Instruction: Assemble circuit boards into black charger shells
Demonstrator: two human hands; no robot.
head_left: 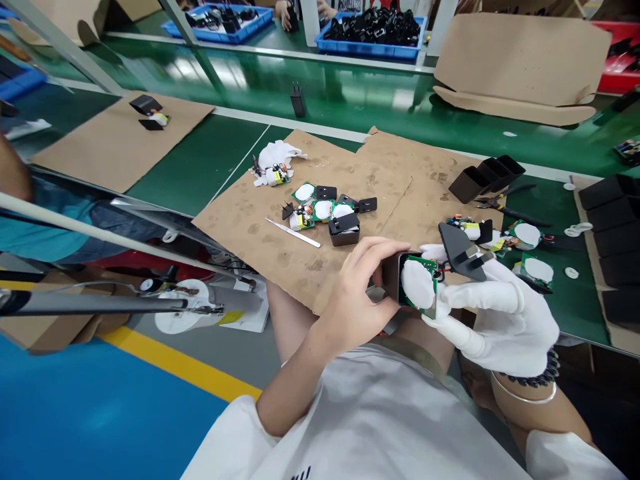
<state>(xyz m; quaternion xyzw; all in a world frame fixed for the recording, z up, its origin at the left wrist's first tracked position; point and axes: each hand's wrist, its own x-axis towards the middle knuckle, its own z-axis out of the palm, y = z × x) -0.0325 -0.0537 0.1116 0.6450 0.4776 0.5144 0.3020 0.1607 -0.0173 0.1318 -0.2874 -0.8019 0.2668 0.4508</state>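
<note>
My bare left hand point(357, 293) grips a black plastic casing point(391, 277) from the left. My right hand point(500, 313), in a white glove, pinches a green circuit board with a white pad point(419, 283) at the casing's open mouth. A black plug cover point(463, 252) hangs from the board by wires, above my gloved fingers. Both hands are held over the near edge of a brown cardboard sheet point(280, 227).
On the cardboard lie several boards with white pads point(323, 208), a black casing point(344, 229), metal tweezers point(293, 233) and white cloth point(277, 157). Empty black casings point(485, 177), pliers point(505, 203) and more boards point(530, 250) sit right. Blue bins point(373, 30) stand beyond the green belt. Another person's arm point(15, 180) is at left.
</note>
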